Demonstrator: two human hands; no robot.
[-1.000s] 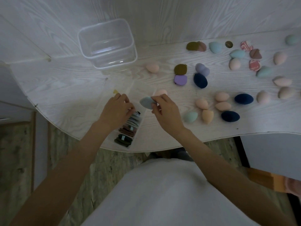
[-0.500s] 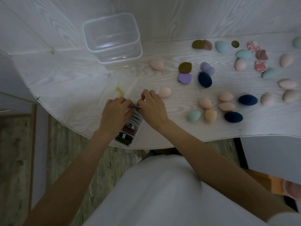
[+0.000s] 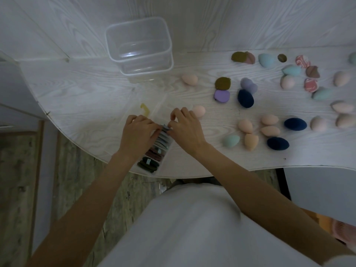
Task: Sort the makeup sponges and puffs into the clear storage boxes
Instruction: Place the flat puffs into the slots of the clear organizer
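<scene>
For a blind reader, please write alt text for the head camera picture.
Both hands, left hand and right hand, press flat puffs upright into a narrow clear box near the white table's front edge. A bigger clear tub stands empty behind; loose sponges lie scattered on the right.

No legible text, label or number anywhere
</scene>
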